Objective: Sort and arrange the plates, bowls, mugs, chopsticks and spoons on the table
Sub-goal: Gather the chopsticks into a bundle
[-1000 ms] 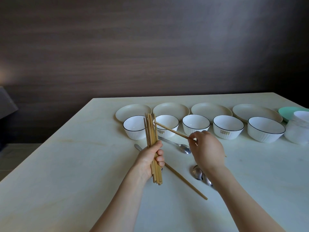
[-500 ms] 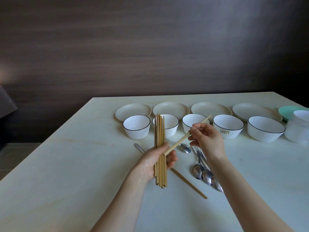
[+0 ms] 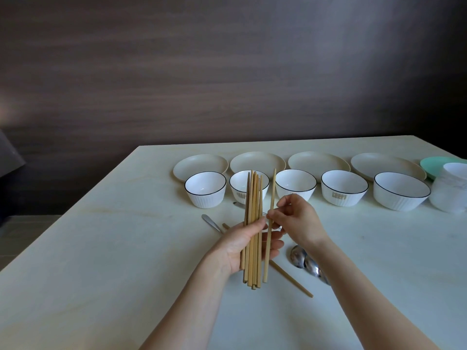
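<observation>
My left hand [image 3: 240, 245] holds an upright bundle of several wooden chopsticks [image 3: 252, 198] above the table's middle. My right hand [image 3: 299, 219] pinches a single chopstick [image 3: 273, 188], held upright just right of the bundle, its lower part lying across my left fingers. One more chopstick [image 3: 290, 279] lies on the table under my hands. Spoons [image 3: 304, 260] lie below my right wrist, partly hidden, and a spoon handle [image 3: 211, 222] shows left of the bundle. Behind stand a row of white bowls [image 3: 205, 189] and a row of cream plates [image 3: 201, 166].
A mint-green plate [image 3: 434, 162] and a stack of white mugs [image 3: 451, 189] sit at the far right edge. The pale table [image 3: 101, 248] has bare surface on its left and front. A dark wood-grain wall rises behind.
My right hand has swung the single chopstick from slanted to upright and brought it against the bundle. My left hand has raised the bundle slightly and turned it straighter.
</observation>
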A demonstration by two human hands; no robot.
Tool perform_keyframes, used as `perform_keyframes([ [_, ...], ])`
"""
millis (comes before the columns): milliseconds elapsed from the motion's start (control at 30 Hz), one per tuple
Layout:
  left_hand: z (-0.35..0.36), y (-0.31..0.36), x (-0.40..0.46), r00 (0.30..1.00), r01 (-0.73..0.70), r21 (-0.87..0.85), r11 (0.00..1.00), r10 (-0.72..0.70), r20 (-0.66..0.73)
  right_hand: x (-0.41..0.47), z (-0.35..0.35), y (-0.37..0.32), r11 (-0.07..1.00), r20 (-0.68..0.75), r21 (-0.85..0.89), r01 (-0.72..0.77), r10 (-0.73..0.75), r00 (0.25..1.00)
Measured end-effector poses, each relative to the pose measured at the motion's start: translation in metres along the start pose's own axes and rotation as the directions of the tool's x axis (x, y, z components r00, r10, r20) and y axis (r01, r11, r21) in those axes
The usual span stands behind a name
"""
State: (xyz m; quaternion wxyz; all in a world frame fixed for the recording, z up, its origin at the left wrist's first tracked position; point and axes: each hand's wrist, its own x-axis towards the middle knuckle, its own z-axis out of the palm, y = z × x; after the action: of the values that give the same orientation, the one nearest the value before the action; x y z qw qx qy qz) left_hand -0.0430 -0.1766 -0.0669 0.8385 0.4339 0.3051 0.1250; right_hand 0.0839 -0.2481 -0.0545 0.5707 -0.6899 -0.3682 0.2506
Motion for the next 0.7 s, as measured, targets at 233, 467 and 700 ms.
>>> perform_keyframes([
  [233,0.004,0.0,-0.001,1.0,-0.002,-0.017,1.0,0.002,-0.007,0.0,0.002,0.001,0.997,-0.015,-0.054,0.048,-0.049,0.999],
  [467,-0.003,0.005,0.001,0.992,-0.043,-0.027,0.999,0.04,-0.119,0.001,0.003,0.005,0.971,-0.014,-0.233,0.051,-0.056,0.998],
  [700,-0.013,0.011,0.002,0.971,-0.092,-0.131,0.987,0.059,-0.232,-0.005,0.007,0.012,0.777,0.172,-0.625,0.074,0.044,0.984],
])
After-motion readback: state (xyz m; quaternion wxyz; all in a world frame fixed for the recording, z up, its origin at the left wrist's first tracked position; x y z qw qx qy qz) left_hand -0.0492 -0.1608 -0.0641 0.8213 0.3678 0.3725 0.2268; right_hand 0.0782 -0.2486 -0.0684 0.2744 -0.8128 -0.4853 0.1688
